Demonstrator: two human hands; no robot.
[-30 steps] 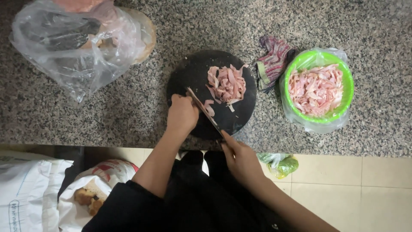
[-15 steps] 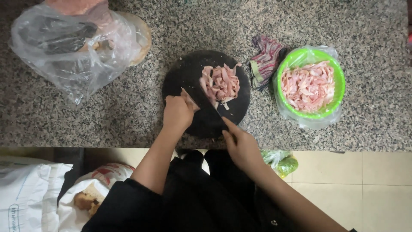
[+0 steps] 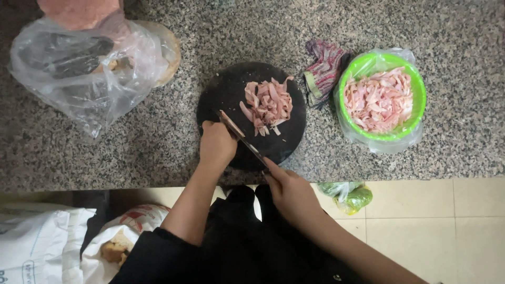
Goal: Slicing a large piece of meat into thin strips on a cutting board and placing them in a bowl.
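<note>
You are working at a speckled stone worktop (image 3: pixel 158 152), cutting on a round dark chopping board (image 3: pixel 223 92). Your right hand (image 3: pixel 290 190) is gripping the knife (image 3: pixel 243 138) by its handle, fingers closed around it, forefinger lying along the top, blade slanting across the board's near-left part. Your left hand (image 3: pixel 215 144) is lying curled, knuckles up, at the board's near-left edge, just beside the blade; whether it is pinning a piece underneath, I cannot tell. The cut meat strips (image 3: pixel 268 104) are lying piled at mid-board, apart from both hands. They are looking wet, soft and limp, likely slippery; pinning with curled fingertips is suiting them better than pinching. More strips are filling the green bowl (image 3: pixel 415 87), bag-lined, to the right.
</note>
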